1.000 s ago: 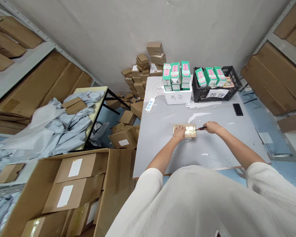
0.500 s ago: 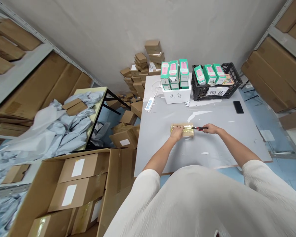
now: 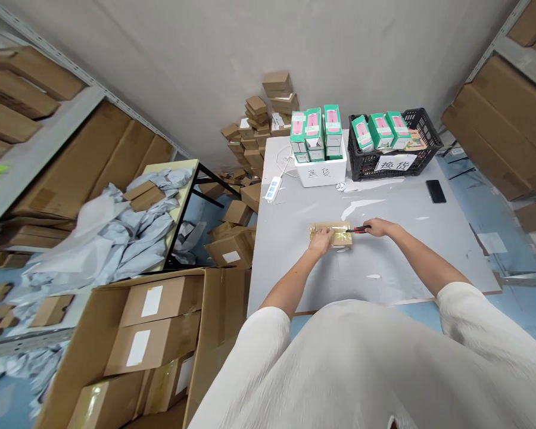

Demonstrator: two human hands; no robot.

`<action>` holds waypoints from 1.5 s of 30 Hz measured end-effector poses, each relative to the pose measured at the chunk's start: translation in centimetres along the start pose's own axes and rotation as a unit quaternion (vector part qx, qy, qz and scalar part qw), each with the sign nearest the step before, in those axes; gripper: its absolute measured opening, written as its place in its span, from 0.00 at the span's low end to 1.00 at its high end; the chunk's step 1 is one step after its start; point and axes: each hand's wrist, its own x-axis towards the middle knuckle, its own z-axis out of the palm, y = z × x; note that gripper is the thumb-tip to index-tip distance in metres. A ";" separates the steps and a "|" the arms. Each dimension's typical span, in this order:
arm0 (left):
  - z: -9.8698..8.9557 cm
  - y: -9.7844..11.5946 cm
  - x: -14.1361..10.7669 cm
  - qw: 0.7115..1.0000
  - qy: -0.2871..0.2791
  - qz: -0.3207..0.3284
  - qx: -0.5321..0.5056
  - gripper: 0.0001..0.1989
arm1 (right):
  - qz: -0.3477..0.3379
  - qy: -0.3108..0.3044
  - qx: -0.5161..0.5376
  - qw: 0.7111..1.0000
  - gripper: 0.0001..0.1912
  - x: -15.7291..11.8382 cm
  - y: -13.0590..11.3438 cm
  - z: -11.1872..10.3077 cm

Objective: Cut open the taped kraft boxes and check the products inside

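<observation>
On the grey table lies a small cardboard box [image 3: 345, 241] with shiny yellowish tape across its top. My left hand [image 3: 321, 238] holds it, fingers over the taped top at the left and middle. My right hand [image 3: 377, 227] is closed around the handle end of a slim red-and-black tool [image 3: 358, 229]. The tool's tip reaches the right end of the box, at the tape. Whether it is a knife or scissors is too small to tell.
At the table's [image 3: 286, 256] back stand a white bin [image 3: 321, 176] and a black crate [image 3: 386, 164], both holding green-and-pink boxes. A power strip [image 3: 273, 189] lies left, a phone [image 3: 436, 191] right. A large open carton [image 3: 218, 322] with boxes stands at my left.
My right hand and the tool have shifted slightly left, with more of the tool over the box end. The left hand stays on the box. The camera view has turned a little.
</observation>
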 end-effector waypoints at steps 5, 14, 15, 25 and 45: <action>0.3 0.1 -0.1 1.000 -0.008 -0.013 0.009 0.27 | 0.017 -0.077 0.075 0.994 0.15 -0.5 1.0 -0.2; 0.1 1.0 0.5 0.999 0.003 -0.002 0.041 0.29 | 0.015 -0.055 0.152 0.987 0.15 -1.3 2.2 1.4; 0.1 1.3 0.6 0.999 0.012 0.010 0.048 0.29 | 0.014 -0.053 0.158 0.986 0.15 -1.4 2.2 1.6; 1.2 4.2 2.1 0.998 0.029 0.059 0.016 0.27 | 0.025 0.015 0.096 0.995 0.15 -2.2 1.6 1.8; 1.5 4.1 2.0 0.998 0.024 0.053 0.012 0.28 | 0.008 -0.095 0.084 0.992 0.18 0.6 1.5 0.0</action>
